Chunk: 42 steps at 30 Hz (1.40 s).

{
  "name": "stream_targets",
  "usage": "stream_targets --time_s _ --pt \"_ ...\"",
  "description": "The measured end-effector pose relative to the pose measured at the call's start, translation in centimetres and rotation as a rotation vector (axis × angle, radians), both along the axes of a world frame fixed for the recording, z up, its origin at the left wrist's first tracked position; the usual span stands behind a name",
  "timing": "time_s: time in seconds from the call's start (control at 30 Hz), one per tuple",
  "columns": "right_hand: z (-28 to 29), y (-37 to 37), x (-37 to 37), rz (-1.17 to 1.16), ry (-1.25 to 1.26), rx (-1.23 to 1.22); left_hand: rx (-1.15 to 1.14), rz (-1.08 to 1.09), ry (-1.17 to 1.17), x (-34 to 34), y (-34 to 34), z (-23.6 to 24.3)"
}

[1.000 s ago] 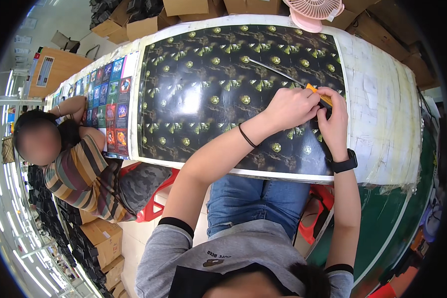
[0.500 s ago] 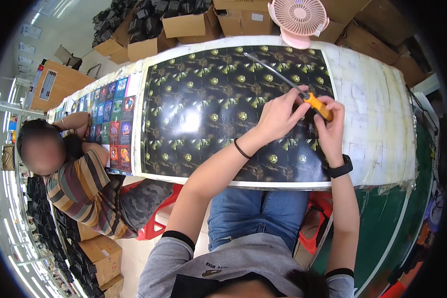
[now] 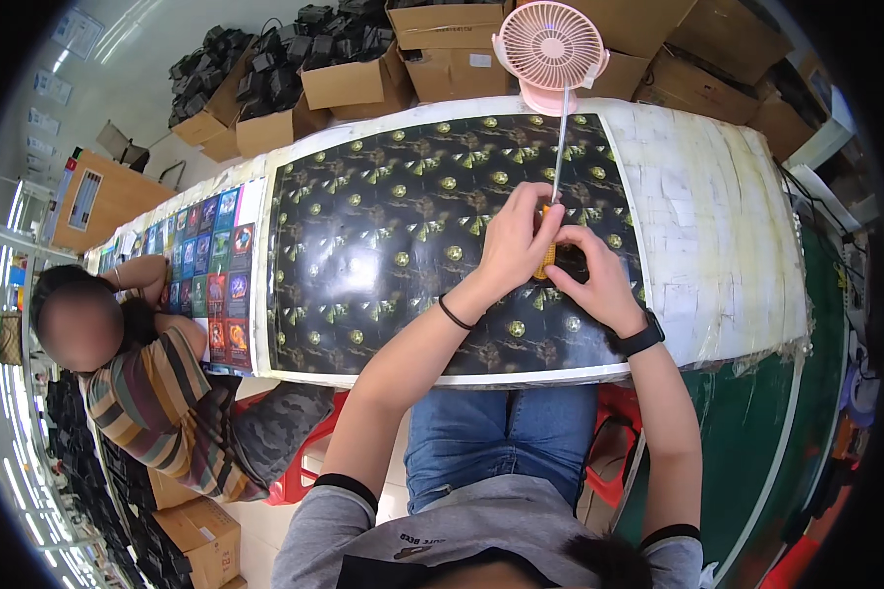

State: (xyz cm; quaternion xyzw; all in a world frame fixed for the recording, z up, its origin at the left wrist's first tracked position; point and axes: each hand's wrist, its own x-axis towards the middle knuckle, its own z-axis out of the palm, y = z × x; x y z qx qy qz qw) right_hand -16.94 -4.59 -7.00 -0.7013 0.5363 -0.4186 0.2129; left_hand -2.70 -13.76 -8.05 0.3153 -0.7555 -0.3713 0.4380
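Note:
Both my hands hold a long screwdriver with an orange-yellow handle and a thin metal shaft. Its shaft points away from me, and its far end overlaps the pink fan's base in the picture. My left hand is closed around the front of the handle, near the shaft. On the handle's rear part, the thumb and fingers of my right hand pinch. Below both hands lies a large glossy black sheet printed with gold and green motifs.
A pink desk fan stands at the table's far edge. Cardboard boxes line up behind, some holding black parts. At left, a seated person rests their arms by a sheet of colourful cards. Layered tape covers the tabletop at right.
The screwdriver has swung from pointing far left to pointing nearly straight away from me. Both hands have shifted left and slightly nearer. The view has also moved a little.

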Motion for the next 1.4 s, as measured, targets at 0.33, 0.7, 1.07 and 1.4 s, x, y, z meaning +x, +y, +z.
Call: stream_targets --time_s 0.33,0.7,1.07,1.4 --pt "-0.6 0.4 0.4 -0.116 -0.154 0.039 0.018 -0.003 0.190 0.1 0.0 -0.8" --pt "-0.6 0.0 0.2 -0.097 -0.050 0.077 -0.040 -0.091 0.144 0.1 -0.1 -0.6" --pt "-1.2 0.3 -0.1 -0.049 0.031 0.055 -0.042 -0.078 0.099 0.3 0.0 -0.3" --pt "-1.7 0.2 -0.5 0.003 0.109 0.015 0.016 -0.045 0.171 0.2 0.1 -0.4"
